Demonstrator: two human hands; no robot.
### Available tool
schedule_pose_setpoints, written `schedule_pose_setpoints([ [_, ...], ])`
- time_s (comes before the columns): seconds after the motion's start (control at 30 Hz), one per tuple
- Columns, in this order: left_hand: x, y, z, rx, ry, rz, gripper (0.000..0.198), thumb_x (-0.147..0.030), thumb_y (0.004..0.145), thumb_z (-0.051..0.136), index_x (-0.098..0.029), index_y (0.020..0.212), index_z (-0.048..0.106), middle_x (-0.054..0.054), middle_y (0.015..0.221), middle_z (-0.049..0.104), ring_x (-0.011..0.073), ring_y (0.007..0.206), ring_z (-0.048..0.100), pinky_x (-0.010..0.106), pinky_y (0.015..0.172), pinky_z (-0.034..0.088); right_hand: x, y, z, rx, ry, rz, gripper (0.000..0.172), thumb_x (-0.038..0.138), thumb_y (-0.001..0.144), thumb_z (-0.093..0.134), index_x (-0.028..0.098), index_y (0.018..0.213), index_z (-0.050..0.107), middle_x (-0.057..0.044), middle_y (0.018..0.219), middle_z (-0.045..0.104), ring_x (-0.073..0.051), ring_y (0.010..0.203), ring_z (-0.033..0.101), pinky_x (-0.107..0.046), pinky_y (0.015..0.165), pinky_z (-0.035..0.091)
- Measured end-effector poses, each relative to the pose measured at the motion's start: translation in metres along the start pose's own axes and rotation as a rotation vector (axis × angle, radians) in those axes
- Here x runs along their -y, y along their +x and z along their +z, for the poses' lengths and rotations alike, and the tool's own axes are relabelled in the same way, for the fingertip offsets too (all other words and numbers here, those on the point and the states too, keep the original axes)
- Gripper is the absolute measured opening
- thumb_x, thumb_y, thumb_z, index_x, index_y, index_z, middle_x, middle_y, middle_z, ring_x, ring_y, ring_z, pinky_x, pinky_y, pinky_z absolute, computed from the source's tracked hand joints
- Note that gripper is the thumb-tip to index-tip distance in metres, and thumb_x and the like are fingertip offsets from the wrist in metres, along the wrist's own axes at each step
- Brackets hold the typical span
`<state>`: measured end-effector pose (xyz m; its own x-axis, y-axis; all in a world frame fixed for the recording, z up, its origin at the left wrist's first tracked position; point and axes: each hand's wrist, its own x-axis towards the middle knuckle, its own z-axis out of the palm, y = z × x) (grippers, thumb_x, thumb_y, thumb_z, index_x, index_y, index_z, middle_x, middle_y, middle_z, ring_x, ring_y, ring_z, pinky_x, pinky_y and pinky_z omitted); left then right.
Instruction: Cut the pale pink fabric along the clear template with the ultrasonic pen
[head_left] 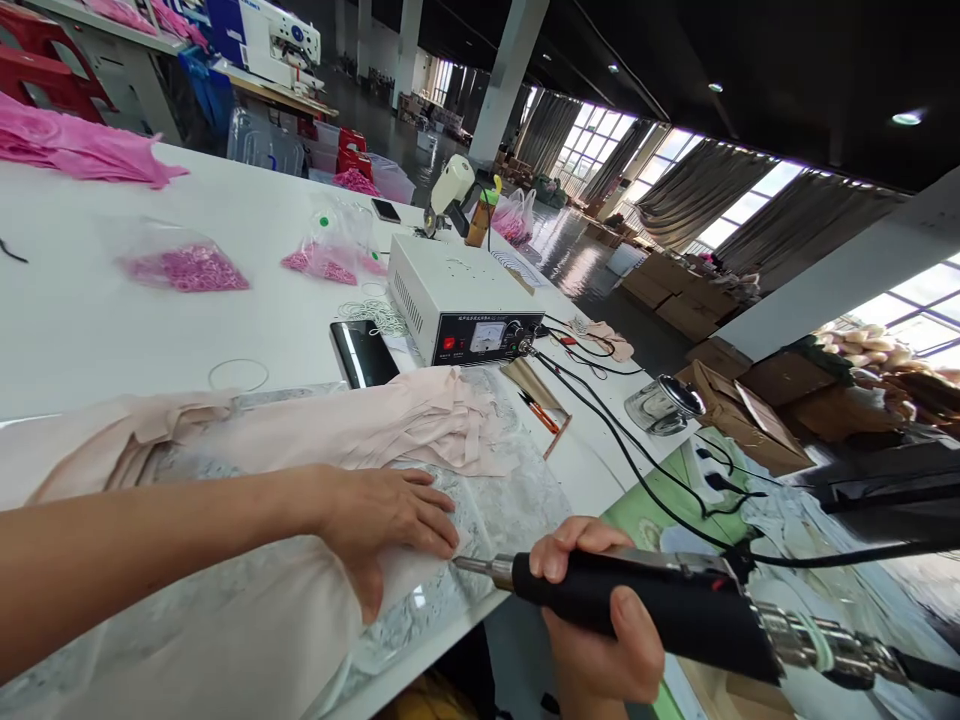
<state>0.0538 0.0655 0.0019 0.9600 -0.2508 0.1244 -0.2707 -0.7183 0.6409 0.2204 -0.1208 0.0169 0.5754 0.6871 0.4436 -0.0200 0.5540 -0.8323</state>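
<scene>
My left hand (386, 520) lies flat with its fingers out, pressing a pale pink fabric piece (247, 620) onto the glossy marbled table cover (517, 490). In my right hand (600, 620) is a black handheld ultrasonic welder (652, 600), fingers wrapped round its body. Its narrow metal tip points left and reaches the fabric edge, just beside my left fingertips; whether it touches the cloth I cannot tell. Behind my left hand a stack of pale pink fabric pieces (360, 420) is spread. A thick black cable runs from the welder's rear end.
A white control box (461, 290) with a dial stands behind the fabric, its cables trailing right. Nearby are a phone (364, 353), orange-handled snips (541, 412) and a glass jar (664, 405). Bags of pink pieces (187, 262) lie further back. The table edge runs below the welder.
</scene>
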Motion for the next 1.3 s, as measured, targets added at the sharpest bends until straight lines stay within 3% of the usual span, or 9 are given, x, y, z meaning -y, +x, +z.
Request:
schedule_pose_setpoints([
  [0.2,0.0,0.001,0.002,0.045,0.04,-0.014,0.085,-0.03,0.059,0.098,-0.035,0.136,0.062,0.004,0.138,0.064,0.0369,0.138,0.049,0.053,0.122,0.022,-0.001,-0.008,0.008,0.037,0.029,0.035,0.022,0.044,0.086,0.059,0.025,0.092,0.067,-0.001,0.078,0.057,-0.014,0.056,0.056,-0.03,0.052,0.05],
  [0.73,0.005,-0.002,0.002,0.136,0.002,-0.05,0.08,-0.029,0.073,0.09,-0.031,0.144,0.055,0.002,0.148,0.055,0.0331,0.146,0.037,0.046,0.125,0.006,-0.003,-0.009,0.008,0.101,-0.004,0.029,0.018,0.04,0.089,0.058,0.023,0.092,0.065,0.0,0.079,0.06,-0.014,0.061,0.059,-0.03,0.058,0.055],
  [1.3,0.003,0.001,0.003,0.132,0.013,-0.061,0.076,-0.025,0.07,0.091,-0.032,0.139,0.06,0.002,0.147,0.057,0.0306,0.146,0.039,0.043,0.125,0.008,0.001,-0.012,0.024,0.128,-0.041,0.01,0.02,0.043,0.086,0.058,0.026,0.09,0.066,0.0,0.072,0.058,-0.015,0.056,0.054,-0.029,0.05,0.053],
])
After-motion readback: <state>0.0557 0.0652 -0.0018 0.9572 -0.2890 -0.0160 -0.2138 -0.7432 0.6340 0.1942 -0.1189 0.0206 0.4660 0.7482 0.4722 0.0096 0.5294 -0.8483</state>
